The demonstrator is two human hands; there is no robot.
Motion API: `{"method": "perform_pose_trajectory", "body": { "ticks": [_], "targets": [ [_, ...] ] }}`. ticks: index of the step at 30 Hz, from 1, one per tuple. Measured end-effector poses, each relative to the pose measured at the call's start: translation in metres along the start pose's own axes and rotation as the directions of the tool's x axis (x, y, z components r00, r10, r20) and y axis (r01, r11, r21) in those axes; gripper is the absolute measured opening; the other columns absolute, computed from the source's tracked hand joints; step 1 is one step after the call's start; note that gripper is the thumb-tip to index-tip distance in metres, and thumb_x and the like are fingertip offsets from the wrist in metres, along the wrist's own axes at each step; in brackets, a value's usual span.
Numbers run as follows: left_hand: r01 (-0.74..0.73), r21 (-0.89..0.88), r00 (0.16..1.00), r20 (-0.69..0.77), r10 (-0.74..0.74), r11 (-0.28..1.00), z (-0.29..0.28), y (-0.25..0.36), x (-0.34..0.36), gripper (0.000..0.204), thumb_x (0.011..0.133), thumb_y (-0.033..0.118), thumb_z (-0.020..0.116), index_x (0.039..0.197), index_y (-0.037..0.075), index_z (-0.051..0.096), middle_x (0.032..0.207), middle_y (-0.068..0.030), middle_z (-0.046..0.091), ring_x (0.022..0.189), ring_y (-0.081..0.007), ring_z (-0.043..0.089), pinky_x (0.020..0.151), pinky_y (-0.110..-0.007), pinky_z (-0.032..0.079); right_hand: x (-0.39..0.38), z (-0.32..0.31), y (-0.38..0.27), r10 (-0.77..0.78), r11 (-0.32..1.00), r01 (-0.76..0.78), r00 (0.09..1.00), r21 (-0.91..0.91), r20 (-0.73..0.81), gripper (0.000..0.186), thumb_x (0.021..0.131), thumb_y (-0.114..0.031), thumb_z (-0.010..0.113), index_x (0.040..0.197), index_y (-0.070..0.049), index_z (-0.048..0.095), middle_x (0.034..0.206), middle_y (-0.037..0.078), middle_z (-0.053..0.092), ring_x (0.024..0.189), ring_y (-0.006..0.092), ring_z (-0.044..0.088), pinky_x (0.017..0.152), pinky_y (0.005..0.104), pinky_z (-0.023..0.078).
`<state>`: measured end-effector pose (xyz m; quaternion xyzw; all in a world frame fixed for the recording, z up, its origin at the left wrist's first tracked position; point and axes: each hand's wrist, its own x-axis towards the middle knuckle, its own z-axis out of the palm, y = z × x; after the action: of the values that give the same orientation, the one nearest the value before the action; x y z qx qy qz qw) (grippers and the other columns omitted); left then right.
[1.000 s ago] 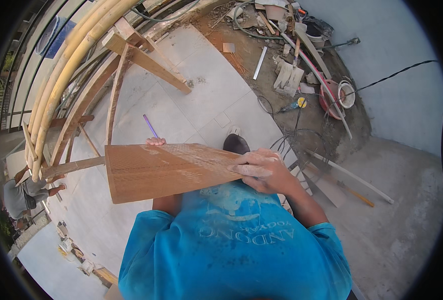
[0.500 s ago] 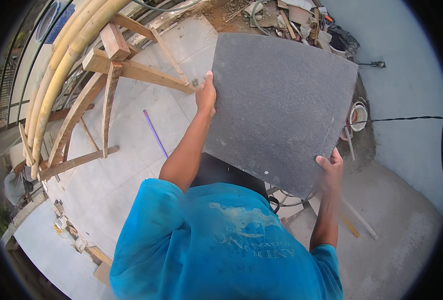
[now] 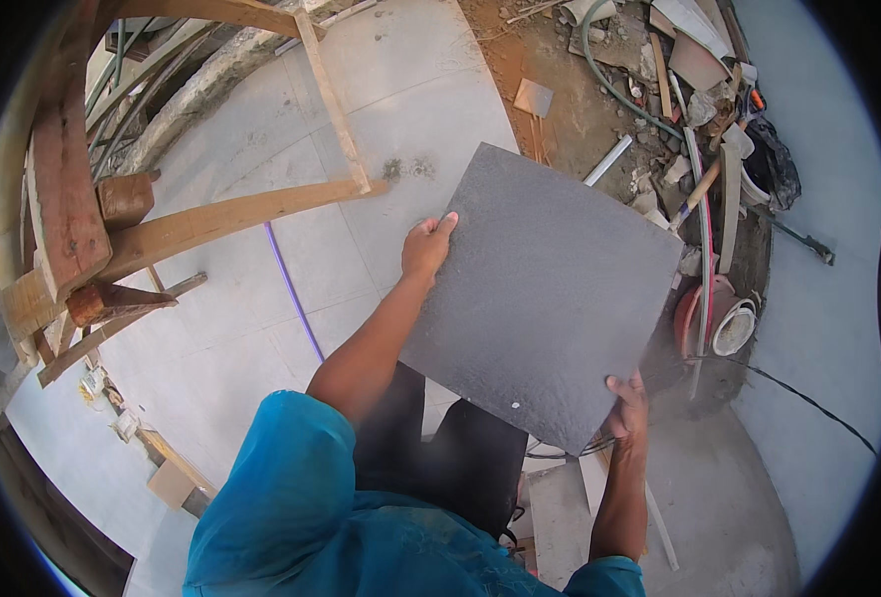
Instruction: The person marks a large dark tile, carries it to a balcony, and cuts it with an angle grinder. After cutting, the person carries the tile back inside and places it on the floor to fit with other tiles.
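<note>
A square dark grey tile (image 3: 540, 289) is held face up and turned at an angle in front of my body. My left hand (image 3: 427, 249) grips its left edge, thumb on the top face. My right hand (image 3: 627, 403) holds its lower right edge, also with the thumb on top; the fingers underneath are partly hidden. Below the tile are my dark trousers (image 3: 440, 458). A purple rod (image 3: 294, 291) lies on the pale tiled floor (image 3: 192, 368), left of my left forearm.
Wooden framing (image 3: 211, 234) stands at the upper left. Beyond the floor's right edge lie rubble (image 3: 639, 60), a green hose (image 3: 599, 75), a black bag (image 3: 771, 159), red and white buckets (image 3: 729, 323) and long strips. A black cable (image 3: 818, 403) runs along the pale wall (image 3: 818, 298).
The tile has flipped from its brown ribbed back to its grey face and now sits lower and more tilted. My view has shifted, bringing the wooden frame closer.
</note>
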<state>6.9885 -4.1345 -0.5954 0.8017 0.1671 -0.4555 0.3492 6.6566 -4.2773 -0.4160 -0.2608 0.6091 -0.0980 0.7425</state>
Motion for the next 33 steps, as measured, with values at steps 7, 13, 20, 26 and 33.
{"method": "perform_pose_trajectory", "body": {
  "ticks": [7, 13, 20, 26, 33],
  "targets": [
    [0.114, -0.313, 0.961, -0.207, -0.185, 0.943, 0.037, -0.042, 0.172, 0.036, 0.093, 0.046, 0.067, 0.087, 0.011, 0.059, 0.066, 0.0053, 0.043, 0.062, -0.0088, 0.038, 0.066, -0.029, 0.037, 0.323, -0.009, 0.047, 0.139, 0.978, -0.101, 0.969, -0.184, 0.206, 0.053, 0.077, 0.004, 0.071, 0.128, -0.002, 0.059, 0.117, 0.008, 0.067, 0.105, 0.0194, 0.063, 0.096, 0.0351, 0.048],
    [-0.012, -0.421, 0.914, -0.372, -0.160, 0.907, 0.077, -0.070, 0.295, 0.035, 0.091, 0.043, 0.071, 0.083, 0.013, 0.055, 0.064, 0.0075, 0.037, 0.059, -0.0061, 0.032, 0.061, -0.027, 0.032, 0.503, 0.029, 0.053, 0.172, 0.940, -0.061, 0.933, -0.335, 0.315, 0.047, 0.077, 0.003, 0.072, 0.123, -0.001, 0.061, 0.112, 0.009, 0.069, 0.101, 0.0183, 0.065, 0.095, 0.0341, 0.049],
    [-0.217, -0.569, 0.894, -0.443, -0.072, 0.793, 0.107, -0.099, 0.391, 0.034, 0.089, 0.035, 0.075, 0.094, 0.004, 0.061, 0.065, 0.0039, 0.047, 0.053, -0.0070, 0.038, 0.057, -0.022, 0.038, 0.645, 0.049, 0.079, 0.049, 0.926, 0.122, 0.900, -0.357, 0.432, 0.048, 0.075, 0.003, 0.075, 0.120, -0.001, 0.060, 0.108, 0.011, 0.069, 0.097, 0.0199, 0.066, 0.092, 0.0365, 0.051],
    [-0.049, -0.093, 0.750, -0.661, -0.024, 0.994, 0.114, -0.105, 0.420, 0.082, 0.080, 0.062, 0.069, 0.126, -0.006, 0.062, 0.130, -0.0244, 0.061, 0.126, -0.0348, 0.056, 0.106, -0.041, 0.041, 0.684, 0.057, 0.103, -0.036, 0.943, 0.224, 0.806, -0.247, 0.591, 0.049, 0.070, 0.002, 0.076, 0.114, -0.003, 0.055, 0.112, 0.012, 0.067, 0.107, 0.0248, 0.064, 0.100, 0.0416, 0.048],
    [-0.203, -0.149, 0.682, -0.730, 0.030, 0.968, 0.134, -0.138, 0.438, 0.075, 0.082, 0.057, 0.071, 0.122, -0.006, 0.064, 0.123, -0.0218, 0.064, 0.117, -0.0340, 0.060, 0.102, -0.040, 0.045, 0.721, 0.054, 0.093, -0.038, 0.899, 0.307, 0.765, -0.312, 0.643, 0.044, 0.072, 0.005, 0.069, 0.112, -0.004, 0.056, 0.112, 0.010, 0.065, 0.100, 0.0226, 0.063, 0.097, 0.0373, 0.047]
  ]
}}
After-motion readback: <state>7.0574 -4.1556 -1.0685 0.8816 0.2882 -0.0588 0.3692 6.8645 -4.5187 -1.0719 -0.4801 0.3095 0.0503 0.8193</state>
